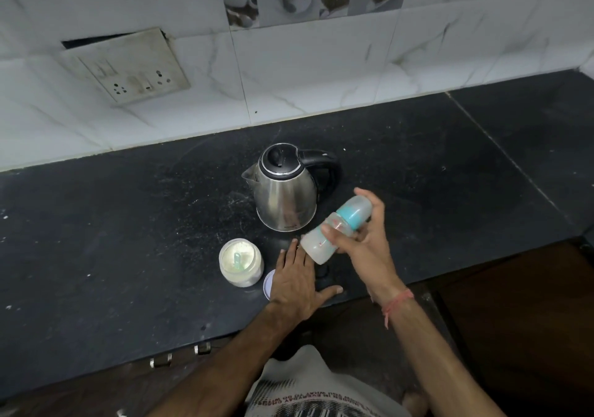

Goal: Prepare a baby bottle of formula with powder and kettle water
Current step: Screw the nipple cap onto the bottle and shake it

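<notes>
My right hand (363,240) grips a capped baby bottle (318,244) with a teal collar, tilted above the dark counter with its cap end up and to the right. The bottle looks blurred and holds milky liquid. My left hand (295,280) rests flat on the counter with fingers spread, partly over a white round lid (267,283). Left of it stands an open jar of white formula powder (241,265) with a teal scoop inside. A steel kettle (284,191) with a black lid and handle stands behind the bottle, spout to the left.
The dark stone counter (128,240) carries scattered powder specks. A tiled wall with a socket plate (128,66) runs behind it. The counter's front edge, with drawer handles (180,354) below, lies close to my body.
</notes>
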